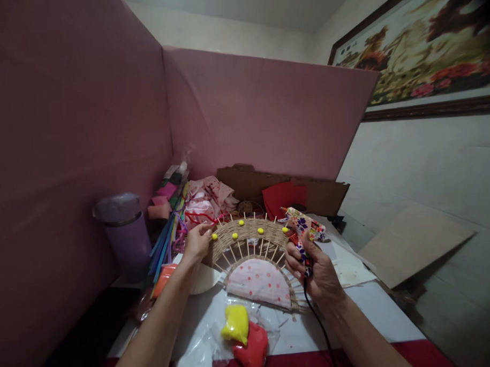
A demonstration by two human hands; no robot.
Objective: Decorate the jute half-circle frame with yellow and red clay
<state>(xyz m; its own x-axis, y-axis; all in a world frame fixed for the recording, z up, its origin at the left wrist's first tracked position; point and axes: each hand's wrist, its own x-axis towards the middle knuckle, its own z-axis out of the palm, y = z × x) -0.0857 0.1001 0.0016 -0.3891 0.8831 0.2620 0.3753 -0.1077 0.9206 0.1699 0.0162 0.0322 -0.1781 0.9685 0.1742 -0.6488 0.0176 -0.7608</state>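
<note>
My right hand (318, 266) is wrapped round a flower-patterned glue gun (305, 227), its nozzle pointing up and left and its black cord hanging down. At the left end of a half-round woven twine fan (246, 230) is my left hand (199, 241), fingers closed on its edge. Thin sticks radiate through the fan, and several yellow dots (260, 231) sit on the woven band. A white cloth half-circle with red dots (258, 282) fills the fan's inner part. Just below it lie a yellow clay lump (236, 323) and a red one (253, 348) in clear plastic.
A purple lidded tumbler (128, 241) stands at the left, beside colourful strips (163, 258). Pink dotted fabric (209, 198), red sheets (283, 198) and brown cardboard (329, 196) are at the back. A pink partition (258, 113) encloses the table's left and rear sides.
</note>
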